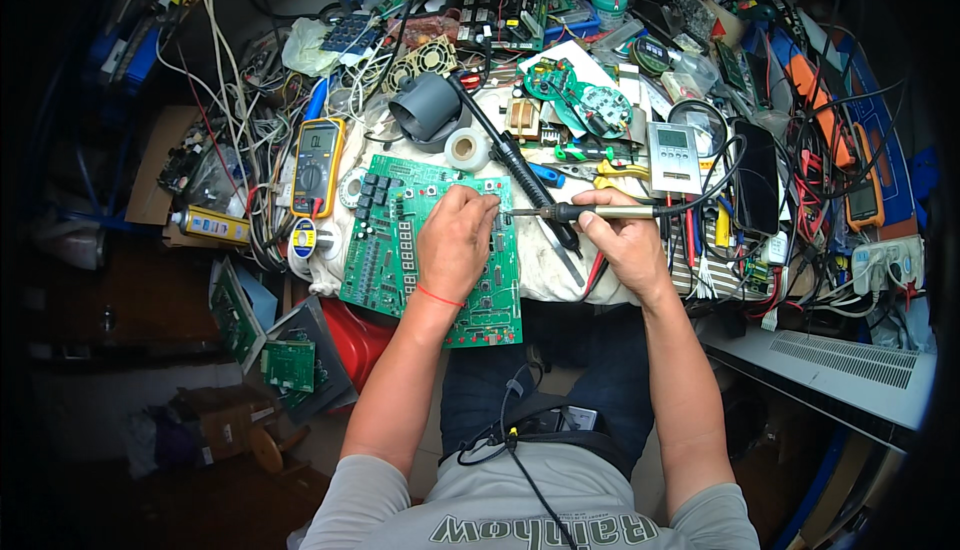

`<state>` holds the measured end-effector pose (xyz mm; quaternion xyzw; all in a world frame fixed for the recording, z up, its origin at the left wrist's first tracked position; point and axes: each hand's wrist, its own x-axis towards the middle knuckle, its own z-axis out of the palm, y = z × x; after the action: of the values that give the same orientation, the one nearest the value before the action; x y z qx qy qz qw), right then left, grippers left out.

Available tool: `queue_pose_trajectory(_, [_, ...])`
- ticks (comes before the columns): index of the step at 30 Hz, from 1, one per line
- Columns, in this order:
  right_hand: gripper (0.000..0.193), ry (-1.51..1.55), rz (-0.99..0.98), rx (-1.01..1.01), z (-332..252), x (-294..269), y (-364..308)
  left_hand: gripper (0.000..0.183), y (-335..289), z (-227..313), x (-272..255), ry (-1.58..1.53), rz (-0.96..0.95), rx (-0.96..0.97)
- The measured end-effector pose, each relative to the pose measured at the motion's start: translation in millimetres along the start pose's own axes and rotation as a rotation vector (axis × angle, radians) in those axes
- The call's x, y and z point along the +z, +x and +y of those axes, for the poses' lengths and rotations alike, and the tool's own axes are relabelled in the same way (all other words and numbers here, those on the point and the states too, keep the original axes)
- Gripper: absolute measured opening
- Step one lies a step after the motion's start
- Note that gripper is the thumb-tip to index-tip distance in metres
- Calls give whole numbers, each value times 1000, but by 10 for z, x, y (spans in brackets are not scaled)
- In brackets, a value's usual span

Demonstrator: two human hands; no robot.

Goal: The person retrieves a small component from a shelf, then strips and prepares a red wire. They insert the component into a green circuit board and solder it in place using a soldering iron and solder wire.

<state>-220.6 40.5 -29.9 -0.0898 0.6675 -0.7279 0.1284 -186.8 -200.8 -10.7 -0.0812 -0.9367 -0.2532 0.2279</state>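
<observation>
A green circuit board (505, 295) with a row of digit displays lies at the front of the bench, overhanging its edge. A second green board (370, 250) with black relays sits at its left. My left hand (455, 245) rests over the first board, fingers curled and pinched near its upper right part; whatever they hold is hidden. My right hand (632, 250) is closed round the handle of a soldering iron (562, 212). The iron points left, its tip at the board's right side by my left fingertips. I cannot tell whether the tip touches.
A yellow multimeter (318, 170) stands left, beside a solder spool (303, 238). Behind the boards are a grey pipe fitting (428, 110), a tape roll (467, 149) and a black tube-shaped tool (525, 180). Pliers (620, 170) and a soldering station (675, 158) are right, among tangled cables.
</observation>
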Motion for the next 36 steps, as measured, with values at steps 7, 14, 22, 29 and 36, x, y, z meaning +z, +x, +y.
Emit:
queue_pose_trajectory(7, [23,-20,0,-2,10,-13,4,10,-3,38,0,8,20,5])
queue_pose_trajectory(14, [24,16,-4,-6,15,-1,6,10,-4,53,-6,66,-14,8])
queue_pose_trajectory(22, [24,38,-9,-6,23,-6,5,9,-18,88,-26,121,-37,1])
queue_pose_trajectory(29, [24,51,-7,16,15,6,1,9,-64,122,-49,109,-27,-9])
queue_pose_trajectory(36, [24,24,-10,6,-4,3,-5,9,-121,181,-28,108,7,-37])
